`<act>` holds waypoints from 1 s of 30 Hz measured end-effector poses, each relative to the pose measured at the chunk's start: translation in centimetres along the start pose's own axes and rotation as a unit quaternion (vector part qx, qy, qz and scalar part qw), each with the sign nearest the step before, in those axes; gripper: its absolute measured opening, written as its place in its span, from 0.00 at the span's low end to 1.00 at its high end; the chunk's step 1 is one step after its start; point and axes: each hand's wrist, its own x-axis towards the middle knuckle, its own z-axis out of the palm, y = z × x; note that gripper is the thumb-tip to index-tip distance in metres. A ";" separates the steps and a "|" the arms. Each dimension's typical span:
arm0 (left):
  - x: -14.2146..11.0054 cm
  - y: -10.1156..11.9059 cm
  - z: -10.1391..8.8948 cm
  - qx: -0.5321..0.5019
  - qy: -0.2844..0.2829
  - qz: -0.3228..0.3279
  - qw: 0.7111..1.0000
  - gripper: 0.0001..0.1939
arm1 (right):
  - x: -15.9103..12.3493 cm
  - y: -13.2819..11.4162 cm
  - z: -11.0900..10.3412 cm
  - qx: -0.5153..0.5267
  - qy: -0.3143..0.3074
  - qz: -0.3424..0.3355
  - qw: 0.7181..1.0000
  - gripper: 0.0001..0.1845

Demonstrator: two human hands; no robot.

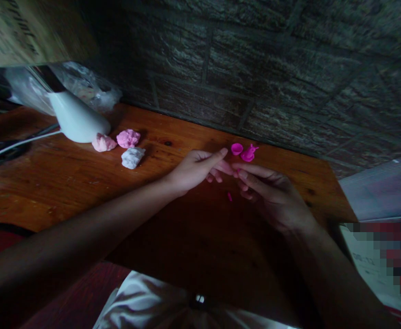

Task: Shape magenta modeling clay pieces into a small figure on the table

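Observation:
My left hand (200,170) is held over the table with its fingers stretched out and the thumb apart. Thumb and forefinger of my right hand (272,192) pinch a tiny pink piece (237,171) right at the left fingertips; its exact shape is too small to make out. Just beyond the hands sit a small bright pink bowl (236,149) and a bright pink moulded piece (248,154) with little points on top. Below the fingers a short pink stick (230,197) lies on the wood.
The wooden table (173,125) meets a dark brick wall (262,82). Toward the left are two pink clay-like lumps (128,138) and a whitish lump (132,157), beside a lamp's white base (78,119). Its cable (22,144) runs left; a clear plastic bag (97,89) lies behind.

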 end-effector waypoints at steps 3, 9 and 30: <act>0.0 0.0 0.0 0.005 -0.001 0.002 1.000 0.25 | 0.0 0.1 -0.1 0.004 0.008 0.008 1.000 0.14; 0.0 -0.1 0.0 0.004 -0.002 0.012 1.000 0.25 | 0.0 0.3 -0.6 -0.031 -0.003 0.001 1.000 0.11; -0.1 -0.3 -0.2 0.129 -0.036 0.104 0.986 0.15 | 0.0 -0.2 -0.7 -0.003 0.005 0.005 1.000 0.12</act>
